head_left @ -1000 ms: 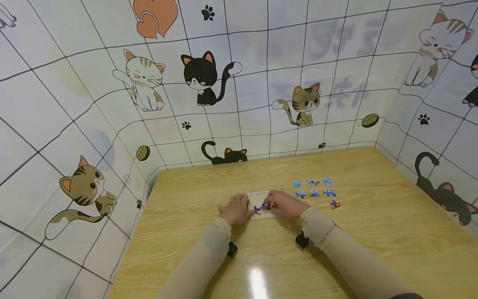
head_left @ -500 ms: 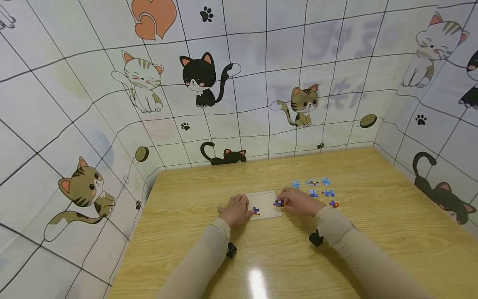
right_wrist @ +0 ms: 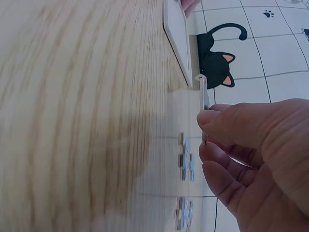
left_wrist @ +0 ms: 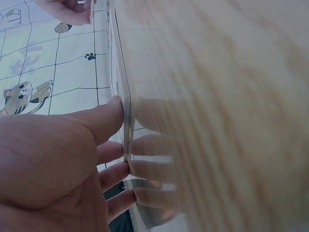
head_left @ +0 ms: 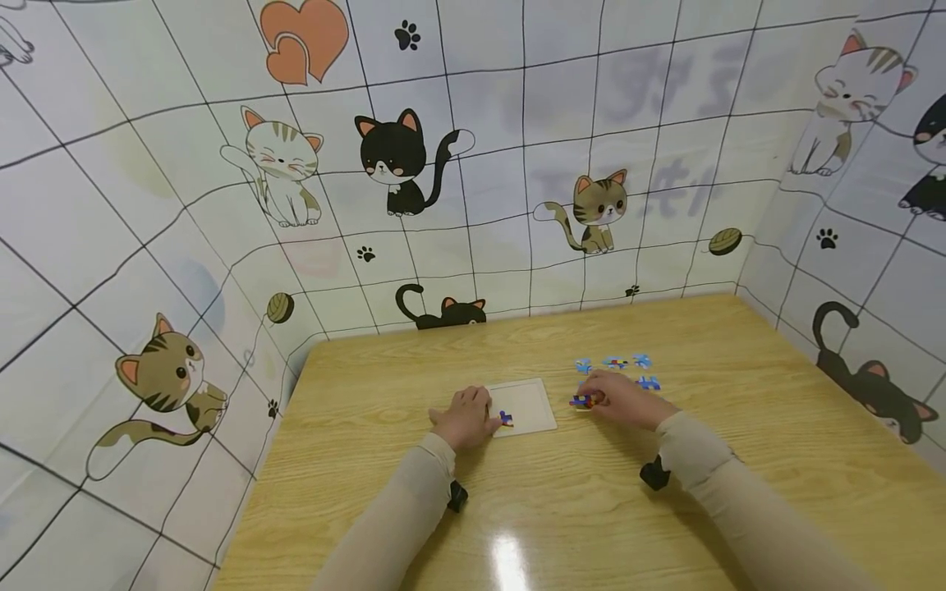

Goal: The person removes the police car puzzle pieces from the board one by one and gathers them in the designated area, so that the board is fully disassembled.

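In the head view a shallow whitish puzzle tray lies on the wooden table, one small blue, red and yellow puzzle piece in its lower left part. My left hand rests at the tray's left side. The left wrist view has the thumb against the tray's edge and the fingertips down on the table. To the right of the tray, my right hand pinches a dark blue and red puzzle piece between thumb and fingers. In the right wrist view that piece stands edge-on, raised above the tabletop.
Behind the right hand lie several light blue puzzle pieces, among them a back-row piece and a nearer one; the hand covers others. A cat-printed wall sheet borders the table at the back and sides.
My right hand has drawn the pinched piece out of the tray and moved right, toward the loose pieces. The left hand has stayed at the tray's left side.
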Action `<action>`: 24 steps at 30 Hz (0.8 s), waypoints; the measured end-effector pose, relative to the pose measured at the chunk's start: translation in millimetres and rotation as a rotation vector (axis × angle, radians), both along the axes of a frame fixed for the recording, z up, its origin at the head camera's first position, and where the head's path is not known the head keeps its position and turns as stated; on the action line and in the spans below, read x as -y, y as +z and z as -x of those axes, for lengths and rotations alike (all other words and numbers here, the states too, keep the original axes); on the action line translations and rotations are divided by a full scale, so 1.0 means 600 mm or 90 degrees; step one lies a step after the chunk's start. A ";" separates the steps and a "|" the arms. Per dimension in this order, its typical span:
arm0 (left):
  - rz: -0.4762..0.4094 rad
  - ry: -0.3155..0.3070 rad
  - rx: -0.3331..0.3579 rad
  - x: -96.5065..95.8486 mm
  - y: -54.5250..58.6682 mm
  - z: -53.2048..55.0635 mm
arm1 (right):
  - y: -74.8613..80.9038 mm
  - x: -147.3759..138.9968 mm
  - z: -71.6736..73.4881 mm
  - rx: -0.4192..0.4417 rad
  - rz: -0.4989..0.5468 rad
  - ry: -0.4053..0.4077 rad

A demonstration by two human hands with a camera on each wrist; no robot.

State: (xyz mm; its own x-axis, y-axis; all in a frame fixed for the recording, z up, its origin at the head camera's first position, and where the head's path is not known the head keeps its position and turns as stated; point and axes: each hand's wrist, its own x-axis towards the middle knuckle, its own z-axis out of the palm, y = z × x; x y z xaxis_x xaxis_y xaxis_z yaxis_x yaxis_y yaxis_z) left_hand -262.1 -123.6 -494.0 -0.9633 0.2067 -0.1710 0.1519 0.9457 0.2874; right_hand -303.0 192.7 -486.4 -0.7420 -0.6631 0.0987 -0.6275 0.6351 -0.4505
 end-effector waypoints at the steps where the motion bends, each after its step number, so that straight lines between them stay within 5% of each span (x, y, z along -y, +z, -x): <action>1: 0.001 0.000 -0.001 0.000 -0.001 0.000 | 0.000 -0.005 -0.001 0.001 0.003 -0.001; 9: -0.006 -0.004 0.002 0.001 -0.003 0.000 | 0.000 -0.050 -0.008 0.035 0.030 -0.025; 24: -0.023 0.000 -0.012 0.004 -0.024 0.012 | -0.012 -0.100 -0.014 0.015 -0.014 -0.065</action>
